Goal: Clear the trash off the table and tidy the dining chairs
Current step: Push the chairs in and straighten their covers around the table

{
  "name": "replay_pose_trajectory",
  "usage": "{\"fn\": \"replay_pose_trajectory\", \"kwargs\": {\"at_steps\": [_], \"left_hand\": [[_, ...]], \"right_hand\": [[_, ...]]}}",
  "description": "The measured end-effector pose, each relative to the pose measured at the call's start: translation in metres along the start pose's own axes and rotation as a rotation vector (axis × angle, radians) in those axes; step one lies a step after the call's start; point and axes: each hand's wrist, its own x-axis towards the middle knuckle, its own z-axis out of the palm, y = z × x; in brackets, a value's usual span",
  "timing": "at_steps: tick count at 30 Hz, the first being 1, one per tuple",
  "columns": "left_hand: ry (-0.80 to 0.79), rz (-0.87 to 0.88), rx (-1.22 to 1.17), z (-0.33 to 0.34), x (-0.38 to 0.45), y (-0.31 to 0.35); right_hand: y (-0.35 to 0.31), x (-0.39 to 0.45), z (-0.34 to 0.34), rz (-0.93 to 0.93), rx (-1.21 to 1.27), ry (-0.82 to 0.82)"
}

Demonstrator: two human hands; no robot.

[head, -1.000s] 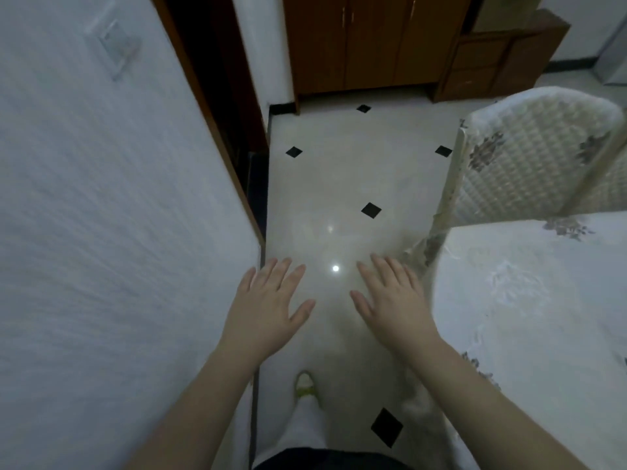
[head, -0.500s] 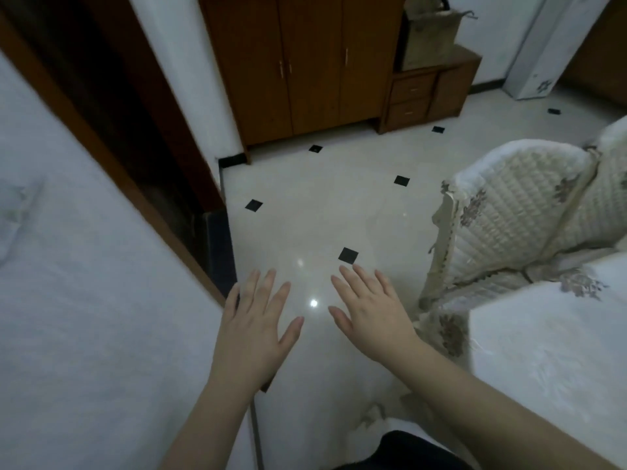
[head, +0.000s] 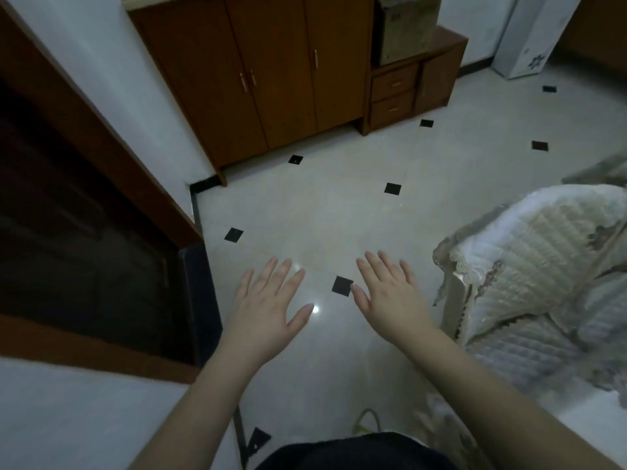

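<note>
My left hand (head: 266, 308) and my right hand (head: 390, 295) are stretched out flat over the floor, palms down, fingers spread, holding nothing. A dining chair (head: 529, 262) with a quilted cream cover and floral patches stands at the right, its back just right of my right hand without touching it. A corner of the table (head: 597, 425) under a white cloth shows at the bottom right. No trash is in view.
A dark doorway with a brown wooden frame (head: 101, 137) opens at the left beside a white wall. A brown wardrobe (head: 258, 72) and a low drawer unit (head: 400, 93) with a cardboard box on it stand at the back. White floor tiles with black diamonds lie ahead.
The view has swung up and to the right while I walk forward: the doorway and wardrobe came closer, the chair slid to the right edge. Both hands stayed open and empty.
</note>
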Motion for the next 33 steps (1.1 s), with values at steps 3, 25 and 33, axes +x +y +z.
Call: {"fn": "replay_pose_trajectory", "kwargs": {"at_steps": [3,25,33], "left_hand": [[0.008,0.009,-0.013,-0.002,0.054,-0.013],[-0.025,0.591,-0.065,-0.034,0.509,-0.017],[0.006,0.792,0.001,-0.027,0.631,0.112]], "right_hand": [[0.003,0.047,-0.008,0.009,-0.015,0.031],[0.131,0.330,-0.026,0.547,-0.075,0.153],[0.266,0.367,-0.042,0.781,-0.036,0.212]]}}
